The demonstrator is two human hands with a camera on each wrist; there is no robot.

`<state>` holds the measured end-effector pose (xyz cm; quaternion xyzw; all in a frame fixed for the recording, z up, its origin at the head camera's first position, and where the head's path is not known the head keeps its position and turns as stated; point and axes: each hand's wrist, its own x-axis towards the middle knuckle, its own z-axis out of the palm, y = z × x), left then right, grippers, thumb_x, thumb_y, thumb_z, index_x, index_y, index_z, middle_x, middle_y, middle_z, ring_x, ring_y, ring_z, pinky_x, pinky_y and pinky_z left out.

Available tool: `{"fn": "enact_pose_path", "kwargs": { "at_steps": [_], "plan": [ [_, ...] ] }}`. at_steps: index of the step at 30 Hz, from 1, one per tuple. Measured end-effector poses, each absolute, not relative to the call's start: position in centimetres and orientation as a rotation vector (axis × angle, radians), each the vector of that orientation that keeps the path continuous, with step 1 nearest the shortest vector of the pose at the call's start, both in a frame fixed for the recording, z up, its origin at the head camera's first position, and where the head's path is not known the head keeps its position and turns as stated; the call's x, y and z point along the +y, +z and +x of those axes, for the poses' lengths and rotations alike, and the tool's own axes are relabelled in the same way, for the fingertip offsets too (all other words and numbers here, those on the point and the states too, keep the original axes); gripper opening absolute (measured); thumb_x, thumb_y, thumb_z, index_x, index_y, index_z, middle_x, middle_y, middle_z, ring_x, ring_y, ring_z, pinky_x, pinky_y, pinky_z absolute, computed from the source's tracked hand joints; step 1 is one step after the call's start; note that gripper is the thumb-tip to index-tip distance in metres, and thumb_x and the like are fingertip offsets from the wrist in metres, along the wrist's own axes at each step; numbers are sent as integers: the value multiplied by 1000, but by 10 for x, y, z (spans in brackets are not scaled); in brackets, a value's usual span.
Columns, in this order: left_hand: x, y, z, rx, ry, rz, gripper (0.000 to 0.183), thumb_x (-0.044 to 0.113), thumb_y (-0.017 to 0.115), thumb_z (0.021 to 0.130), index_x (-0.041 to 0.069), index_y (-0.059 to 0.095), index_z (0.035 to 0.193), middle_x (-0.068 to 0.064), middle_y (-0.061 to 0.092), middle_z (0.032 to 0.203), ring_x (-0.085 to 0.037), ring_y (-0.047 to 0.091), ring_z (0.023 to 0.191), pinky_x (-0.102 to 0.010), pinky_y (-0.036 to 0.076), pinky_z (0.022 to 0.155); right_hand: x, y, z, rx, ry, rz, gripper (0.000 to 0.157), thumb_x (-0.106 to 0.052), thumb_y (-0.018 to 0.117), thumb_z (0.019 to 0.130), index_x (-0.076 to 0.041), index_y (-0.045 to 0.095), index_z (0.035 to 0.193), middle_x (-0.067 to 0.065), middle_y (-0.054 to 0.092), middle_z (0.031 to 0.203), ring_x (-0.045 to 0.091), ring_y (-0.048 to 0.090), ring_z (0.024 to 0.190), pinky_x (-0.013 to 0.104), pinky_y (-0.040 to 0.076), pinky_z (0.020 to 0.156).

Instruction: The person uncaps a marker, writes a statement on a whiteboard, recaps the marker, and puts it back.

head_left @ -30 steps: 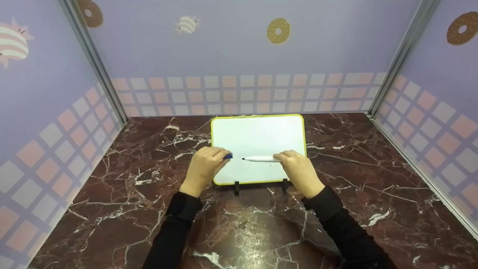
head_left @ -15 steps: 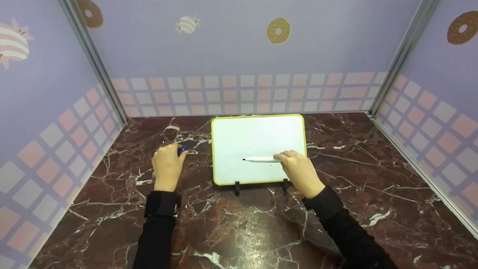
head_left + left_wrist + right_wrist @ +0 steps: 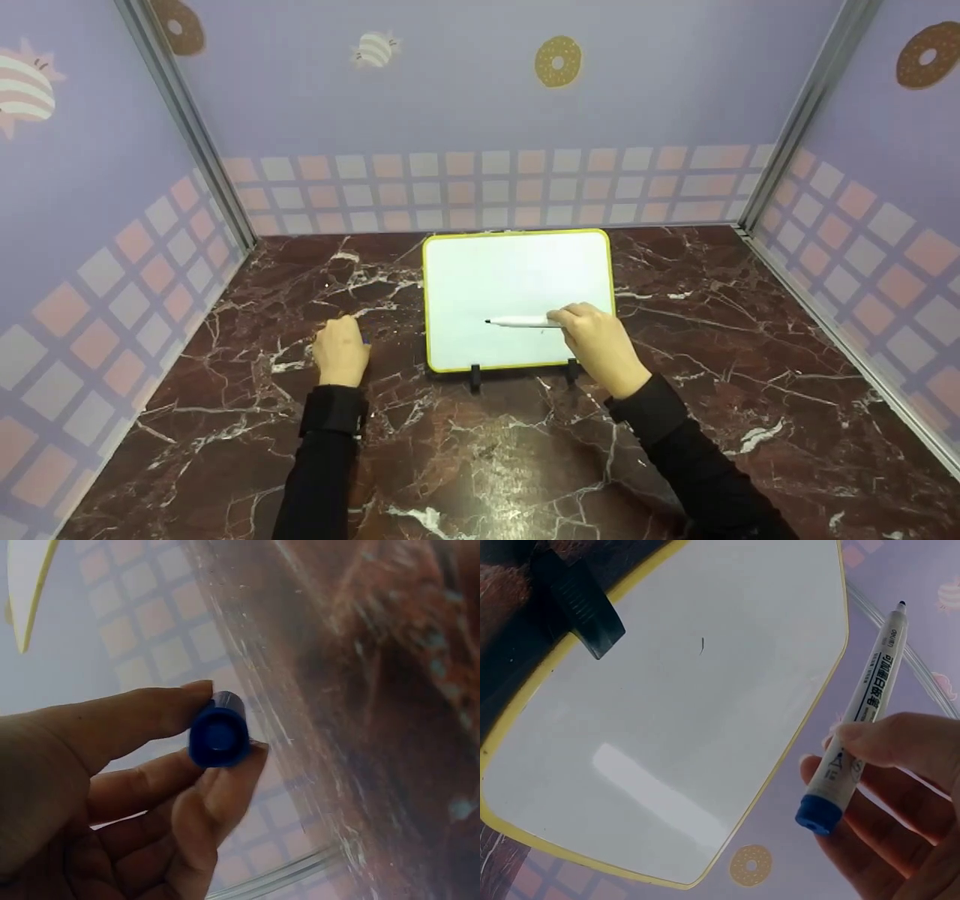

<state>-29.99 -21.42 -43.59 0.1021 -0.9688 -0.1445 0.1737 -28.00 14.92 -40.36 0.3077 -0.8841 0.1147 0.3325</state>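
Note:
My right hand (image 3: 598, 345) pinches a white marker (image 3: 862, 705) with a blue end, held in front of the whiteboard (image 3: 517, 277). The marker's dark tip is bare and points left in the head view. Off to the left of the board, low over the table, my left hand (image 3: 341, 351) holds a blue marker cap (image 3: 220, 736) between thumb and fingers. In the left wrist view the cap's round hollow end shows; in the head view the hand hides most of it. A small dark mark (image 3: 702, 646) shows on the board's white face.
The yellow-rimmed board leans upright on black stand feet (image 3: 475, 377). Under it spreads a dark red marbled table (image 3: 495, 465). Lilac walls (image 3: 465, 97) with checked bands close in the back and both sides.
My left hand has moved left with the cap, from beside the marker tip to beyond the board's left side, and then nearer to me and lower. My right hand and the marker stay put.

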Motion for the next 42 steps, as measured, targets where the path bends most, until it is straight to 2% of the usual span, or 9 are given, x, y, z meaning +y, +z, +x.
{"fn": "enact_pose_path", "kwargs": {
  "at_steps": [8,16,24,30,36,42],
  "plan": [
    [-217,-441,-301,-2848,-394,342,29,4,80,76,-12,69,97,-33,70,97,-51,69,85,-57,60,65,148,-403,-280,-2300,308,826,18,5,75,82,-4,76,97,10,73,88,26,70,80,36,61,68],
    [-216,-442,-304,-2910,-414,409,26,4,73,79,-9,69,102,-32,69,102,-50,68,90,-57,59,66,148,-405,-280,-2305,311,820,18,5,75,82,-4,76,97,10,73,88,26,70,80,36,61,68],
    [-215,-425,-298,-2924,-413,395,39,21,84,79,-7,68,103,-30,70,104,-49,68,91,-58,59,72,149,-405,-280,-2318,312,823,18,5,75,82,-4,76,97,9,73,88,25,70,81,35,61,69],
    [-201,-398,-289,-2612,-321,119,29,21,81,82,-5,72,90,-24,73,88,-42,70,78,-52,56,69,149,-406,-282,-2310,304,831,17,4,75,82,-4,76,97,9,73,88,26,70,81,36,61,68],
    [-167,-378,-282,-2360,-367,-273,25,23,75,87,2,74,101,-17,74,106,-35,71,98,-50,55,93,147,-406,-280,-2308,318,829,17,4,75,82,-4,76,96,8,72,88,25,70,80,36,61,68],
    [-124,-373,-269,-2296,-298,-516,35,34,72,88,7,73,110,-10,74,110,-27,70,103,-43,55,97,145,-408,-279,-2309,309,820,18,5,74,81,-5,76,96,7,73,88,24,70,81,35,61,67]
  ]
}}
